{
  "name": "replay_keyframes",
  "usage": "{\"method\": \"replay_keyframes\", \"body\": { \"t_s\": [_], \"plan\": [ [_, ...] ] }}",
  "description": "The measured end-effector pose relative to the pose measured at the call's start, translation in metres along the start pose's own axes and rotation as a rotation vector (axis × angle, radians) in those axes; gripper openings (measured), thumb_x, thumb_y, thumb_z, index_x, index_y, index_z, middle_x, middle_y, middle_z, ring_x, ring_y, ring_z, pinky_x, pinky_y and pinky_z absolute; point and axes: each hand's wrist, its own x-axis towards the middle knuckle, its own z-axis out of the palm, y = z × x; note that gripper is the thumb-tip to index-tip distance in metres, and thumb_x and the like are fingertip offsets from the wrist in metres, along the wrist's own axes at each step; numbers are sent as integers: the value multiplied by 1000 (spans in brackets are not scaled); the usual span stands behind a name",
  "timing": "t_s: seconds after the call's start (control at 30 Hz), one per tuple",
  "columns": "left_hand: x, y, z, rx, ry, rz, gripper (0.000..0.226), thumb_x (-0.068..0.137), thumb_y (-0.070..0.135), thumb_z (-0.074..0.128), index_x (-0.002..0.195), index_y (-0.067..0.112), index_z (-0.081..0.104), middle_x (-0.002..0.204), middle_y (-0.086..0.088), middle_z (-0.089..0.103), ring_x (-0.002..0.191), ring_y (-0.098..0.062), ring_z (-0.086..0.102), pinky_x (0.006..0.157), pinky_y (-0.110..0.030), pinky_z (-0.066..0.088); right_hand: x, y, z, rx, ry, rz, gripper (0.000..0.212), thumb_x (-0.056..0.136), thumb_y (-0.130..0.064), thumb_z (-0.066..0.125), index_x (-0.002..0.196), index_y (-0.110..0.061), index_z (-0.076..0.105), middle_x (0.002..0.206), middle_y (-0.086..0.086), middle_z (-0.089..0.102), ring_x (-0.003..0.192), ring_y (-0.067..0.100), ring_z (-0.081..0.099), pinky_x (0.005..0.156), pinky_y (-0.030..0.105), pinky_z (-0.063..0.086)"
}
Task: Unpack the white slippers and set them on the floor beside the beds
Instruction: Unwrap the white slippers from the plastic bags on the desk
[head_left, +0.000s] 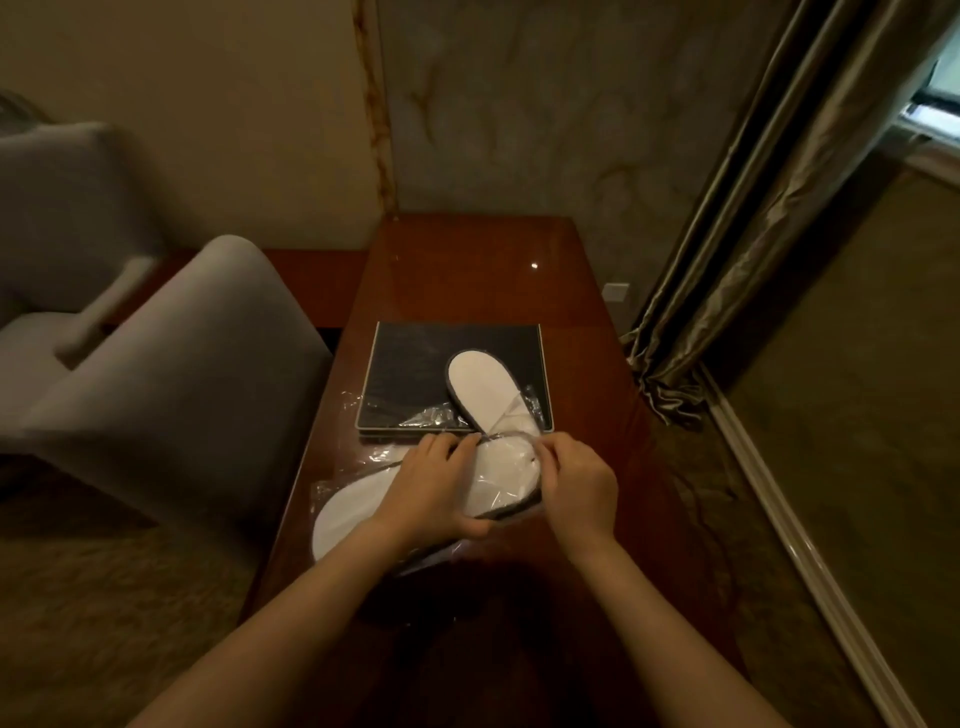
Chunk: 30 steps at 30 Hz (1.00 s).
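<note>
Both hands (431, 486) (579, 488) pinch the wrapped slipper (498, 478) on the table (467, 275).

No readable text anywhere in view.

The flat white fabric slippers with dark edging (485, 395), the crinkled clear plastic wrapping (363, 457) around them, the dark rectangular tray with a pale rim (400, 374) and the glossy reddish-brown wooden bench (467, 270) carry no print, label, brand, number or sign that can be made out; the small white wall plate (616, 291) beside the curtain is plain at this size, and the picture is dim and soft, so any fine marking is too small to tell.
</note>
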Motion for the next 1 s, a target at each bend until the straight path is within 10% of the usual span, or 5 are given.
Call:
{"method": "replay_keyframes", "body": {
  "t_s": [0.27,0.43,0.53,0.67,1.0],
  "plan": [
    [-4,5,-24,-164,53,-35,108,55,65,67,144,25,22,142,2,38,128,-15,34,106,-33,36,24,8,-23,823,-112,884,18,93,-10,46,98,-7,63,80,1,64,65,8,61,51,15,49],
    [-12,-2,-25,-114,81,-49,108,52,68,65,144,26,23,140,3,40,125,-15,37,104,-33,38,15,-7,-44,288,114,290,21,91,-23,48,109,-18,57,96,-8,52,78,-7,47,61,9,34],
    [-13,0,-27,-150,93,-66,107,54,66,65,143,25,23,139,2,41,125,-16,37,102,-32,39,13,-22,-50,234,-148,-6,19,87,-32,56,103,-22,57,88,-14,45,78,-2,47,65,12,36],
    [-12,-2,-34,-242,88,-125,105,58,65,65,144,25,22,138,0,41,123,-16,39,93,-25,35,8,-18,-47,137,-395,75,34,81,-42,63,106,-22,54,92,-12,49,89,9,49,77,23,43],
    [-10,1,-50,-242,97,-123,104,60,65,65,145,24,22,138,-3,42,123,-18,40,92,-27,34,17,-9,-54,158,-317,-102,15,83,-33,64,74,-20,65,72,-20,56,74,9,49,70,26,35]
  ]
}}
